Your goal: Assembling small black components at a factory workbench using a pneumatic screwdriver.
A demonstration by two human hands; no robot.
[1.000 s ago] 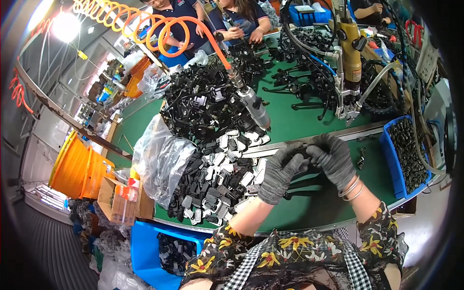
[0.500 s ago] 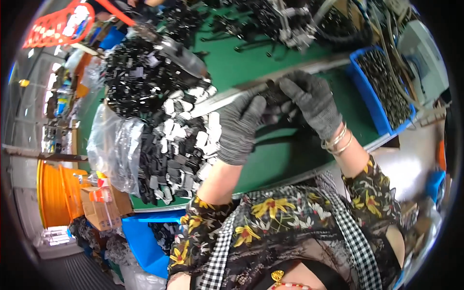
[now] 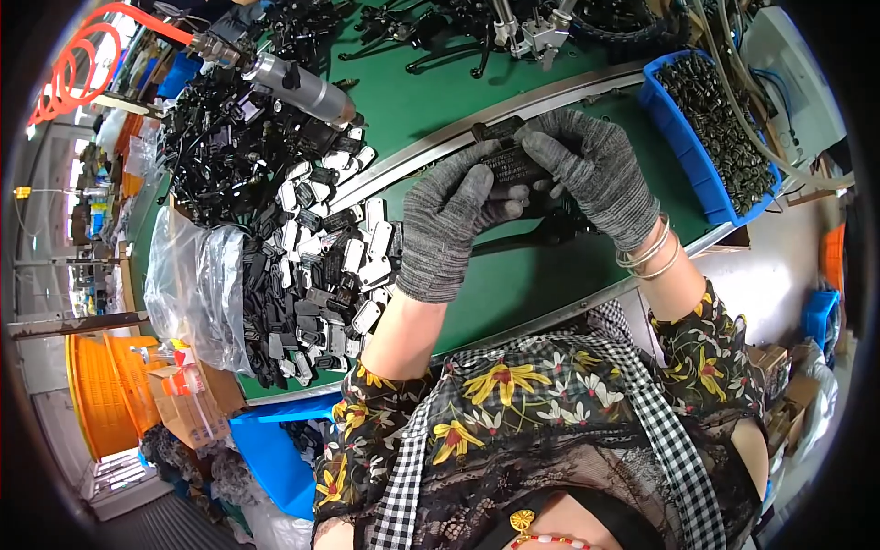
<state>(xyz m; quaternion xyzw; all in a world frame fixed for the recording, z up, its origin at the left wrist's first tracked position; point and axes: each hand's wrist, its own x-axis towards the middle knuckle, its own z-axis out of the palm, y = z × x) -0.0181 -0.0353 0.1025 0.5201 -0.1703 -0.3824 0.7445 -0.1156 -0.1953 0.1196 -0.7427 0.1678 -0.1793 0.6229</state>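
Observation:
My left hand [image 3: 446, 220], in a grey knitted glove, grips a black part [image 3: 509, 167] with pale print on its flat face. The gloved fingers of my right hand [image 3: 591, 179] are closed on the other side of that part, thumb and forefinger pinched at its upper edge. A dark block [image 3: 500, 130] shows just beyond the fingertips. Below my hands a black lever-shaped piece [image 3: 527, 238] extends leftward; whether it joins the held part is hidden. Left of my left hand lies a heap of small black and white rectangular covers [image 3: 344, 266].
A metal rail [image 3: 412, 151] crosses the green bench [image 3: 541, 284]. A pneumatic driver [image 3: 298, 87] on a coiled orange hose hangs at upper left over heaped black parts [image 3: 215, 151]. A blue bin [image 3: 674, 137] of small metal pieces stands right. Black levers [image 3: 431, 32] lie at the back.
The view has shifted, so the bench and heaps appear further left and higher. My hands still hold the black part, and its printed face now shows.

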